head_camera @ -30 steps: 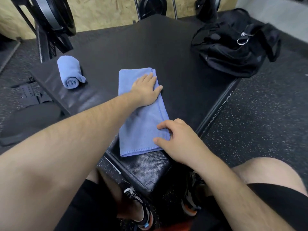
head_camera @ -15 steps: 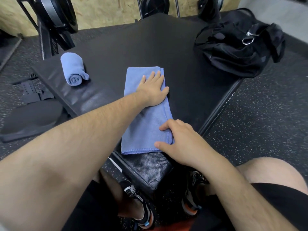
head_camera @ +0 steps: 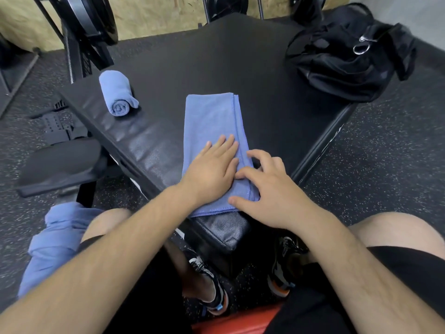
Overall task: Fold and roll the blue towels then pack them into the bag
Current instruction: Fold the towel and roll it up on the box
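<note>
Step in hand: fold done, roll not yet begun. Folded towel [head_camera: 212,121] lies as a long narrow strip on the black pad [head_camera: 192,56], long axis running 12 to 6 o'clock, near hem at the pad's near corner. Left hand [head_camera: 212,169] is flat on the strip's near half, fingers straight and together, pressing down and gripping nothing. Right hand [head_camera: 272,189] sits just beside it at 3 o'clock, fingers loosely bent with the tips on the strip's right edge and the thumb along the near hem; no pinch is visible, and I cannot tell whether the thumb is under the cloth. One rolled towel [head_camera: 118,95] stands finished at 10 o'clock from the strip, well apart from it. Bag [head_camera: 342,61] is at 2 o'clock on the pad's far right corner; whether its mouth is open cannot be told. More blue cloth [head_camera: 55,237] is heaped on the left thigh at 8 o'clock, unfolded. Judgement: the next move calls for both hands to turn the near hem over and roll towards 12 o'clock, keeping the edges square so the roll stays tight.
</note>
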